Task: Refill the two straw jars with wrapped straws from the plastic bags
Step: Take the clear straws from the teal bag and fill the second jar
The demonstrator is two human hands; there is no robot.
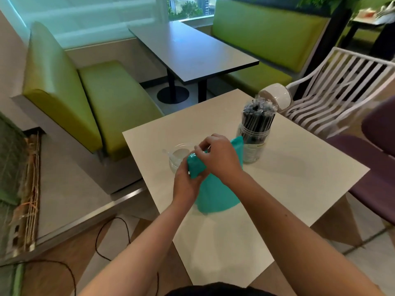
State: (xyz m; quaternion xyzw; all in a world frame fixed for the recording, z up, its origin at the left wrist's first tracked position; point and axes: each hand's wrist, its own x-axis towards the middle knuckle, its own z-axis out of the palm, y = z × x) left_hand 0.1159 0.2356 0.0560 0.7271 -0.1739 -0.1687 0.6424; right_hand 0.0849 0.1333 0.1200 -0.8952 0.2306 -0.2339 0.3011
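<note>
- Right jar [254, 135], far side of counter [277, 189]: full of wrapped straws.
- Left jar [178, 157]: nearly empty, refill pending.
- Both hands, left [186, 180] and right [218, 157], grasp the teal bag [213, 195] top.

Daylight enters from the far window [183, 7], giving a bright, cool, even scene. The far dark table [192, 52] carries a pale sheen. Soft shadows lie on the near table [277, 189], to the right of the jar [253, 144]. Edges bow from wide-angle distortion; the right edge smears, and overall detail is slightly soft.
</note>
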